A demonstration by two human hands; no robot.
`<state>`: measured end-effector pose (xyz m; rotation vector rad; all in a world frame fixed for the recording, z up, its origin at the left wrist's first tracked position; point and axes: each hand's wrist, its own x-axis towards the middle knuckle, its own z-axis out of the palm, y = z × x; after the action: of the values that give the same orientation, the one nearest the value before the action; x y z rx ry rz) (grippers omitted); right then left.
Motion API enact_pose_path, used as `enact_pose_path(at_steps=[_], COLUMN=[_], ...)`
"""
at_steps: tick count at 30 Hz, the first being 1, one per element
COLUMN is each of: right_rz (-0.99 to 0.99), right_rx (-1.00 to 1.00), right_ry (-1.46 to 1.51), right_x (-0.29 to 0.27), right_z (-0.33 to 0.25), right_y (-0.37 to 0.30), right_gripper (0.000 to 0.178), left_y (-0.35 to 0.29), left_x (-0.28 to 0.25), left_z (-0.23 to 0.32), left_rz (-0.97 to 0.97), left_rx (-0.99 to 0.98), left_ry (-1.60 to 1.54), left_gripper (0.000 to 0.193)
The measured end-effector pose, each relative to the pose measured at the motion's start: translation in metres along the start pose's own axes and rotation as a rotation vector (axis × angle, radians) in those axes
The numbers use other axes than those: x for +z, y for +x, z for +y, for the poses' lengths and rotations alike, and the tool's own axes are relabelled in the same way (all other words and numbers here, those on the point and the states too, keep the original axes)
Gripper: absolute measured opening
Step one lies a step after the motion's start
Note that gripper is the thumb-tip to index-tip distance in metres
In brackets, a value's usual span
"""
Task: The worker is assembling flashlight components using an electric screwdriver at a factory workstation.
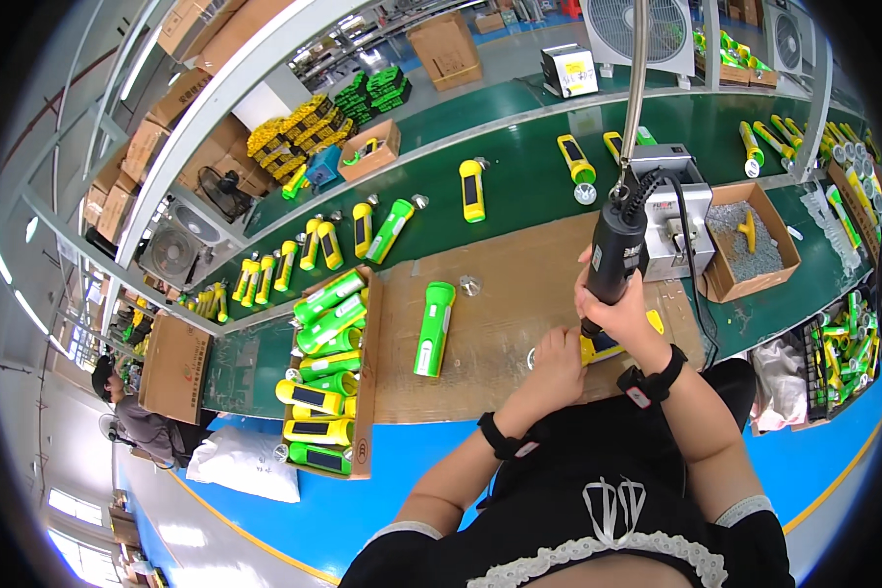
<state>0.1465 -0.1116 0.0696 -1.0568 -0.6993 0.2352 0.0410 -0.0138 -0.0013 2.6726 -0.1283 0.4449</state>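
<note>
My right hand [629, 316] is wrapped round a black electric screwdriver [612, 253], which hangs upright from a metal rod. The tool's lower end meets a yellow flashlight [598, 347] with a dark panel, lying on the brown cardboard sheet [500, 304]. My left hand [556, 368] is closed on the left part of that flashlight, its fingers curled so that the grip is partly hidden. A green flashlight [434, 330] lies left of my hands, with a small clear lamp piece [470, 285] beside its head. The tool's tip is hidden behind my right hand.
An open box [363, 431] of green and yellow flashlights stands at the left. Behind the tool sits a grey machine [684, 220] with a cable; right of it is a carton [740, 286] of small screws. More flashlights line the green conveyor [519, 181]. A person [157, 421] sits far left.
</note>
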Motion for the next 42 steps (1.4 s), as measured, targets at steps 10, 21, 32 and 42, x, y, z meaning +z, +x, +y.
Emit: enact_pose_path(at_steps=[10,21,32,42], right_rz=[0.211,0.344,0.535,0.574], right_rx=[-0.328,-0.181,-0.252,-0.543], right_ry=[-0.081,-0.117,-0.385,-0.306], right_x=[-0.025,-0.064,-0.113,-0.122], right_z=[-0.068,-0.081,-0.086,-0.062], right_y=[-0.029,-0.067,-0.081,0.019], right_gripper=[0.057,0.055,0.054,0.042], left_y=[0.034,0.257,0.212,0.046], left_x=[-0.009,0.013,-0.012,-0.042], left_z=[-0.021,-0.148,-0.265,-0.039], left_rz=[-0.201,0.3,0.162,-0.163], left_rx=[-0.365,-0.735,-0.778,-0.387], left_ry=[0.385,0.347,0.505,0.181], left_gripper=[0.047,0.074,0.018,0.048])
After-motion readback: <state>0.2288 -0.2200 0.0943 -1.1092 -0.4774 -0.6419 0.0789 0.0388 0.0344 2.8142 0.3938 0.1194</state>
